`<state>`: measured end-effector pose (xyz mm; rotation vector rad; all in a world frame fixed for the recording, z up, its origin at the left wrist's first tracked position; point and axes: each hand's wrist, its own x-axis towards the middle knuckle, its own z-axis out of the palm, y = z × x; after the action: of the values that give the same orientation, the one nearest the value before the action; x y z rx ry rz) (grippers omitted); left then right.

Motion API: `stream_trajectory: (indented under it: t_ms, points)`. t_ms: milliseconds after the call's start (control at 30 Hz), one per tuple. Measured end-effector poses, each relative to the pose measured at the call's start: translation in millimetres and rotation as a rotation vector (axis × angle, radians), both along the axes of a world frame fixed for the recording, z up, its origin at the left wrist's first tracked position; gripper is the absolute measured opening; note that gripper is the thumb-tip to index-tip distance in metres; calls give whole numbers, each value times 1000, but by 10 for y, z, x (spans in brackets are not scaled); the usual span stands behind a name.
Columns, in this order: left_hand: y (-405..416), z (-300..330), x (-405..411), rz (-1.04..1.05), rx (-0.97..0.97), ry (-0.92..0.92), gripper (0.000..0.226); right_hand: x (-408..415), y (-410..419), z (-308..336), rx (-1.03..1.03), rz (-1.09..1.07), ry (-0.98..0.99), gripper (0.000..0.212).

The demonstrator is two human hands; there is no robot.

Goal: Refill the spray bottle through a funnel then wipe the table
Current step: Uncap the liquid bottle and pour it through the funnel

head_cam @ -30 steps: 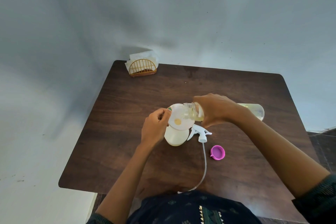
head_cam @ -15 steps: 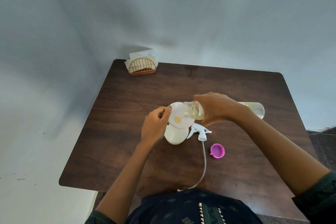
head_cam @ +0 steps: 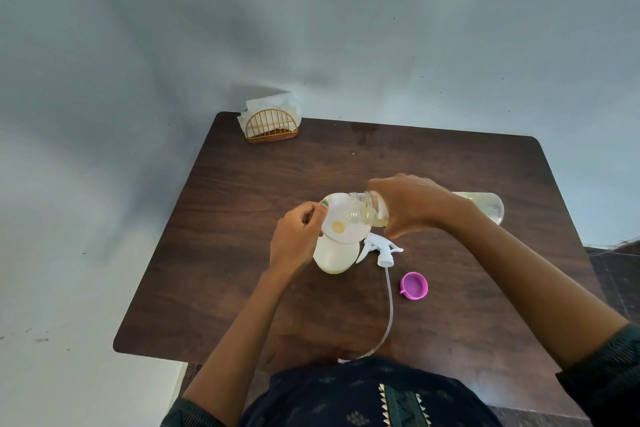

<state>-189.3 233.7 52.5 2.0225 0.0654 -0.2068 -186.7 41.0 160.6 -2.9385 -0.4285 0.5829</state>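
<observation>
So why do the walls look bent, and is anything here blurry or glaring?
Head view: the wide-angle lens curves the wall and table edges; soft shadows mottle the wall; hands, funnel and pink cap look reasonably sharp; no harsh glare, only a dull sheen on the tabletop.

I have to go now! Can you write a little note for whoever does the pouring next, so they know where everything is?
Left hand pinches the funnel rim, steadying it on the spray bottle.
Right hand grips the refill bottle, tipped with its mouth over the funnel.
Spray head with its tube and the pink cap lie on the table. Napkin holder stands at the far left corner.
Done: both bottles opened, funnel in place.
Left: finish pouring, refit spray head, wipe table.
</observation>
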Motion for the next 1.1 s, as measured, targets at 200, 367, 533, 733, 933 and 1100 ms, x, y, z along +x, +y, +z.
stream_trajectory:
  t_ms: [200,367,533,733,933,1100]
  points:
    - [7,0,-7,-10,1,-5,37,5,4,-17,20,-4,10,52]
    - [5,-12,-5,-11,9,0,38,5,-6,-32,21,-8,14,53]
    - [6,-10,-12,-17,-6,-4,39,10,-2,-36,24,-8,15,52]
    - [9,-5,-14,-20,-15,-2,38,13,-6,-29,17,-1,14,50]
    - [12,1,-6,-18,-8,4,35,18,-11,-31,10,3,2,47]
    - [-6,29,-32,-14,-27,-7,36,25,-21,-58,19,-6,8,52]
